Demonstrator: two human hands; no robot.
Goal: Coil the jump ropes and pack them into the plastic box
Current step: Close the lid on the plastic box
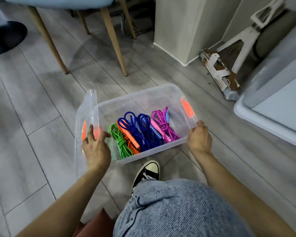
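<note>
We grip the clear plastic box (161,93) at its near right corner, right hand (199,138); left hand (96,147), fingers spread, touches its lid (88,108); coiled jump ropes (143,132) inside.

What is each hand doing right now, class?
Left hand: fingers spread, touching the clear lid; grip unclear.
Right hand: grips the plastic box rim.
</note>
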